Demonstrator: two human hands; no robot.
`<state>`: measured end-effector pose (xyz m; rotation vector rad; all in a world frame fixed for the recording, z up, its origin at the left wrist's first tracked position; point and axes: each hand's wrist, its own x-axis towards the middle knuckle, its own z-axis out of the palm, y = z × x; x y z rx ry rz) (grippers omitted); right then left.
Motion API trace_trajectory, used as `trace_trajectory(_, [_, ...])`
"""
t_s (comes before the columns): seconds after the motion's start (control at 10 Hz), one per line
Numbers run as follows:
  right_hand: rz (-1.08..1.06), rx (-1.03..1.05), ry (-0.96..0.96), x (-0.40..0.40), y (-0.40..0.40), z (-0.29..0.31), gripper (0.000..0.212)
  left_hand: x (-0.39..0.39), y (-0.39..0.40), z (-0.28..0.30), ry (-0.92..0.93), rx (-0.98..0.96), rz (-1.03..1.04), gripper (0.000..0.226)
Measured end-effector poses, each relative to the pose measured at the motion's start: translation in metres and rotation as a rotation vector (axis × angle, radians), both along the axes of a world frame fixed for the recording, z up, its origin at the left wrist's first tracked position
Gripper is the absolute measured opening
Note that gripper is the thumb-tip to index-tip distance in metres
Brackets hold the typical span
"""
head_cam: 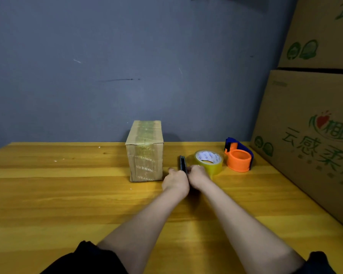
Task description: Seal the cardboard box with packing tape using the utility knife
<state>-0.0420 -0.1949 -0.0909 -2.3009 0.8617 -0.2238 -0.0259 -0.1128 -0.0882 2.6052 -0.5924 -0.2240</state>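
Note:
A small cardboard box (145,153) stands on the wooden table (67,194) near the wall, with clear tape over its top and front. Just right of it lies a dark utility knife (182,162), its far end pointing toward the wall. My left hand (175,181) and my right hand (198,176) meet side by side at the knife's near end, fingers curled on it. A roll of clear yellowish packing tape (209,161) lies flat right behind my right hand. The knife's near half is hidden by my hands.
An orange and blue tape dispenser (239,155) sits to the right of the roll. Large printed cardboard cartons (309,125) are stacked along the table's right side. A blue-grey wall (127,66) backs the table.

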Motion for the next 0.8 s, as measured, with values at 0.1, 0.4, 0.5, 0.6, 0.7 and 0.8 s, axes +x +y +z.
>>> trace_trajectory(0.1, [-0.007, -0.035, 0.016, 0.003, -0.001, -0.003, 0.035, 0.000, 0.000, 0.000, 0.016, 0.024, -0.003, 0.038])
trace_trajectory(0.4, [0.039, -0.031, 0.054, -0.021, 0.003, 0.013, 0.026, -0.010, 0.011, 0.019, 0.025, 0.137, -0.165, 0.041])
trace_trajectory(0.5, [0.079, -0.006, 0.045, -0.038, 0.004, 0.022, 0.034, -0.011, 0.024, 0.032, -0.020, 0.096, -0.243, 0.040])
trace_trajectory(0.6, [0.102, 0.000, 0.023, -0.055, 0.004, 0.034, 0.031, -0.016, 0.043, 0.054, -0.040, -0.033, -0.299, 0.036])
trace_trajectory(0.7, [0.115, 0.003, -0.080, -0.071, 0.003, 0.051, 0.015, -0.018, 0.065, 0.079, -0.028, -0.261, -0.335, 0.024])
trace_trajectory(0.8, [0.091, -0.057, -0.312, -0.084, 0.004, 0.086, 0.013, -0.013, 0.094, 0.111, -0.013, -0.554, -0.316, 0.015])
